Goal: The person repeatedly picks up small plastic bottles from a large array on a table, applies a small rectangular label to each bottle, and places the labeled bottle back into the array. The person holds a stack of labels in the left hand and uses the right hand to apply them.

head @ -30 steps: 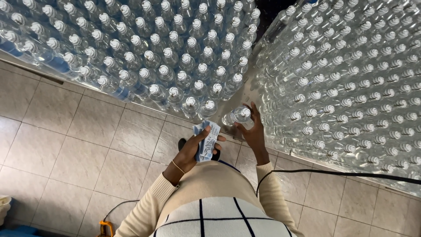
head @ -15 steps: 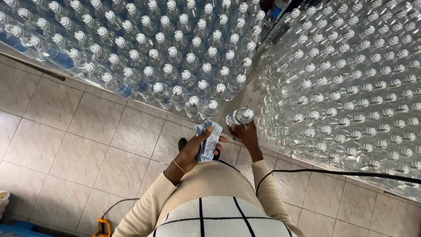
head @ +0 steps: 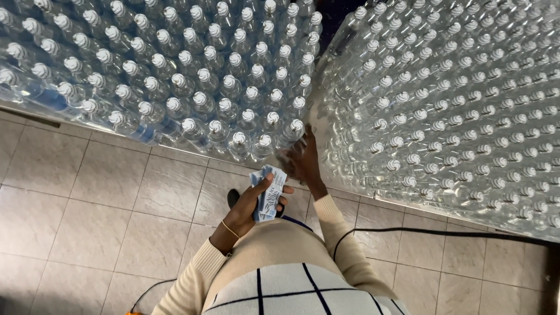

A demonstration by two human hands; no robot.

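Left hand (head: 251, 201) is pinching a stack of blue-and-white labels (head: 268, 185), thumb on top, same as before. Right hand (head: 303, 158) is wrapping a clear bottle (head: 287, 156), grip closed on it. Earlier the bottle was held up clear of the rows, cap showing; now it's lowering at the corner of the left bottle block (head: 175, 76), beside the right block (head: 455, 105), above the tiled floor (head: 105, 198).
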